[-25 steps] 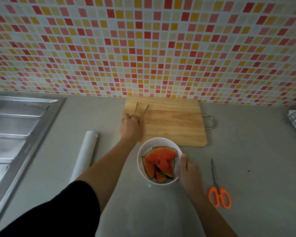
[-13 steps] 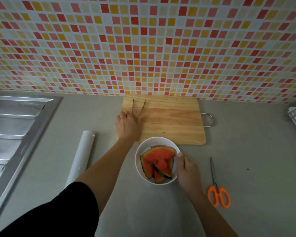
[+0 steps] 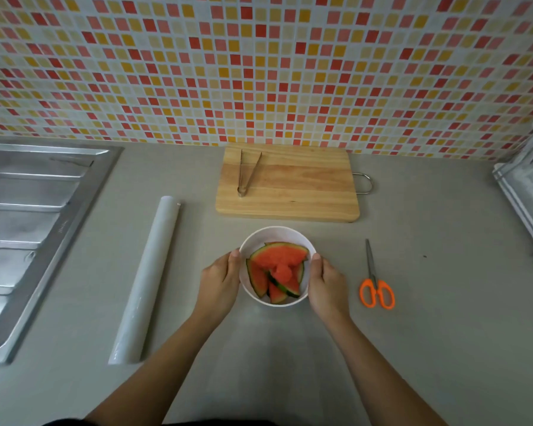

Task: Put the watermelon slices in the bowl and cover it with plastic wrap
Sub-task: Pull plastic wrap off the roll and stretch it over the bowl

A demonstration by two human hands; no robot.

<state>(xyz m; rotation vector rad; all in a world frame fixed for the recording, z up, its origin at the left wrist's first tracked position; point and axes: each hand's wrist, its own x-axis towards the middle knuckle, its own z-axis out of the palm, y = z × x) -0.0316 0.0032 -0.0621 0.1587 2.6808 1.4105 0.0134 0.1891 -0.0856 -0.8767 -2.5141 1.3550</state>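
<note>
Both hands cup the round white bowl (image 3: pixel 277 238) of red watermelon slices (image 3: pixel 278 256) on the grey bench (image 3: pixel 443 333): left hand (image 3: pixel 220 282) and right hand (image 3: pixel 328 285) hold opposite sides. A long white plastic wrap roll (image 3: pixel 148 281) lies left, orange-handled scissors (image 3: pixel 376 281) right; metal tongs (image 3: pixel 246 173) rest on the wooden cutting board (image 3: pixel 296 192) behind.

White bowl (image 3: pixel 277 233): we see red watermelon slices (image 3: pixel 276 272) piled inside, uncovered. Plastic wrap roll (image 3: pixel 146 279): lying well left.
</note>
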